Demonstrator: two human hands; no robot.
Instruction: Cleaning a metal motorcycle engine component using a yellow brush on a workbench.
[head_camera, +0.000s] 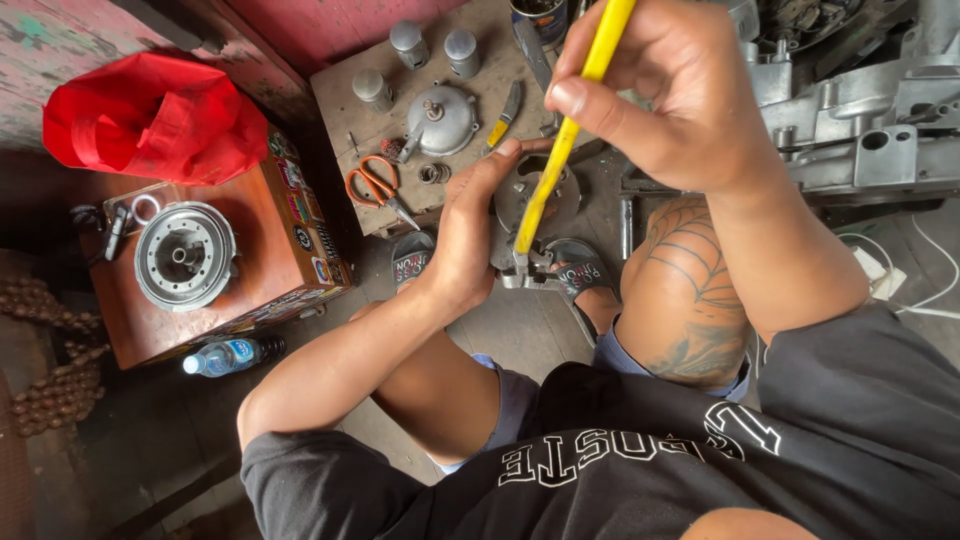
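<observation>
Landmark = round metal part (535, 200). Far left of it: red bag (150, 110), ribbed drum (185, 255) on brown box (290, 230), plastic bottle (225, 355) below. Orange scissors (375, 185) & domed cover (440, 118) on counter (345, 100), left/above. Left hand (465, 235), fingers clamped on part's rim. Right hand (670, 85) above, fingers pinched on yellow tool (560, 150), tip at part's lower edge. Engine case (860, 120) right.

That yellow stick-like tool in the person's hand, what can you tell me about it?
The yellow tool is a long, slim rod with a yellow handle, plastic by the look, ending in a small grey metal tip. It slants steeply, top leaning right. The right hand grips its upper part; its tip meets the round grey metal part steadied by the left hand.
</observation>
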